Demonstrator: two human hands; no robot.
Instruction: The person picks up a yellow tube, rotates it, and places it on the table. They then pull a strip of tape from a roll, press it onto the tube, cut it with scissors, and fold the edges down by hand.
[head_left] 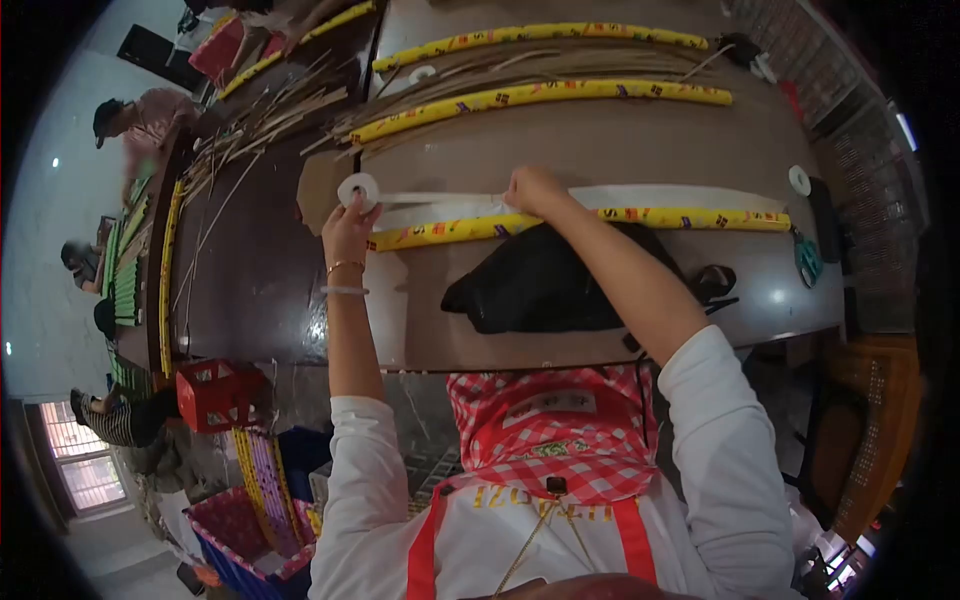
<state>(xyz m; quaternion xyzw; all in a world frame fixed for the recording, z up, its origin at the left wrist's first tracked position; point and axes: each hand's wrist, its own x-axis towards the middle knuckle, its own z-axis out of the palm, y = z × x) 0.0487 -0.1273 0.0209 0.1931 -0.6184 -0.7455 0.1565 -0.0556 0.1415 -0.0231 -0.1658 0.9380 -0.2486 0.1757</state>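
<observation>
In my left hand (348,235) is a roll of white tape (358,188), held near the left end of a long yellow printed paper roll (450,233). A strip of tape (440,198) stretches from it to my right hand (535,190), whose fingers are closed at the strip's other end. Behind the yellow roll, a pale sheet edge (660,195) runs along its length. A black cloth bag (560,285) lies on the table just in front of the roll. Teal-handled scissors (807,258) rest by the roll's right end.
Two more yellow rolls (540,97) lie farther back among thin wooden strips (270,125). Another tape roll (799,180) sits at the right. A red crate (215,393) stands below the table's left side. Other people (150,120) are at the left.
</observation>
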